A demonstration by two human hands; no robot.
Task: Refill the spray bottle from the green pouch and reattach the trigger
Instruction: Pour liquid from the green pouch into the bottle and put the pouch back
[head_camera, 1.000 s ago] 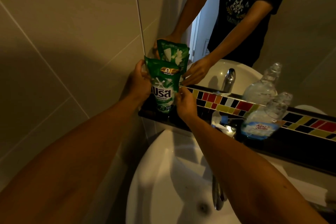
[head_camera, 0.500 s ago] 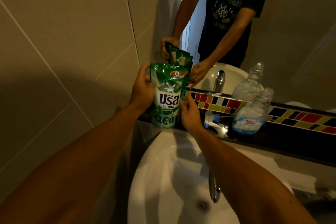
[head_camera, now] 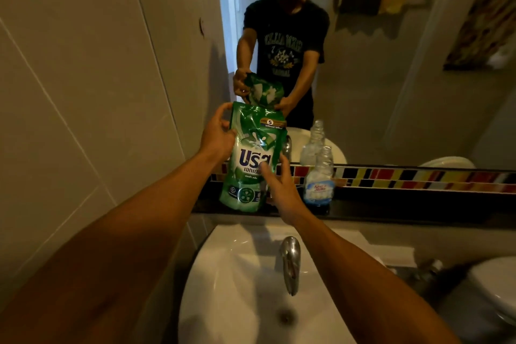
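Note:
The green pouch (head_camera: 252, 156) hangs upright in front of the mirror, above the dark ledge (head_camera: 391, 211). My left hand (head_camera: 217, 137) grips its upper left edge. My right hand (head_camera: 280, 184) holds its lower right side, thumb on the front label. The clear spray bottle (head_camera: 319, 181), with a blue label and no trigger on its neck, stands on the ledge just right of my right hand. The trigger itself is not visible.
A white basin (head_camera: 231, 288) with a chrome tap (head_camera: 290, 262) lies below the ledge. A band of coloured tiles (head_camera: 418, 179) runs under the mirror (head_camera: 377, 78). A tiled wall closes the left side. A white toilet (head_camera: 497, 293) is at the lower right.
Both hands have lifted the pouch off the ledge and toward me. My view has tilted up, showing more mirror.

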